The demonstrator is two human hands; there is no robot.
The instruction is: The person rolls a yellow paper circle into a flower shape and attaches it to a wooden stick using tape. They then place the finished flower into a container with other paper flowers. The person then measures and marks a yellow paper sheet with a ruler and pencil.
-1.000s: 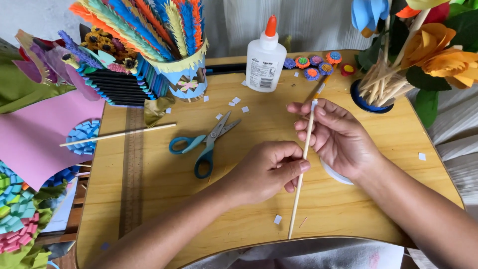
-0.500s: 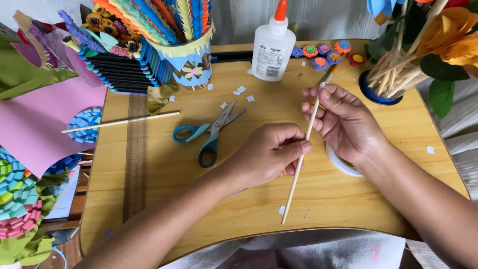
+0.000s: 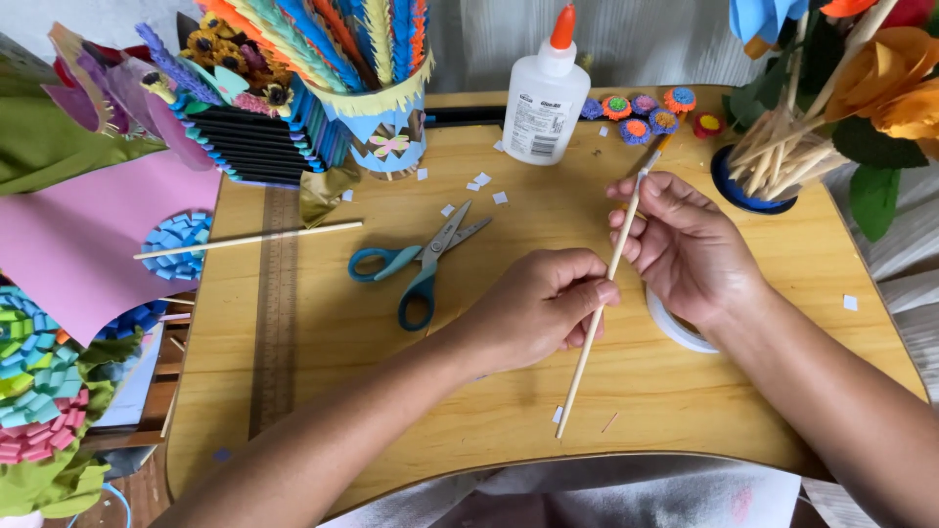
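A person seated at a pale wooden lap table (image 3: 685, 391) is holding a thin, light-coloured wooden stick (image 3: 597, 313) in both bare hands, the stick slanting from near the table's front edge up toward the far right. The left hand (image 3: 543, 308) is pinching the stick near its middle, thumb and forefinger clamped on it and the other fingers curled under, apparently to keep it steady. The right hand (image 3: 685, 249) is gripping the upper end, fingertips closed together round the stick just below a small pale scrap at its tip; whether that scrap is paper or tape cannot be told. The right wrist is resting over a white ring-shaped roll (image 3: 675, 328) lying on the table, most of it hidden by the hand. Both forearms are reaching in from the near edge, the left crossing diagonally from lower left, the right coming in from the lower right corner.

Blue-handled scissors (image 3: 416, 264) are lying partly open just left of the hands, within easy reach. A white glue bottle with an orange cap (image 3: 546, 93) is standing upright at the far edge, beside a row of small coloured paper rosettes (image 3: 641, 108). A second wooden stick (image 3: 249, 240) is lying across a wooden ruler (image 3: 277, 313) at left. A dark blue cup of spare sticks (image 3: 753, 186) is standing at right, near the orange paper flowers (image 3: 895, 83).
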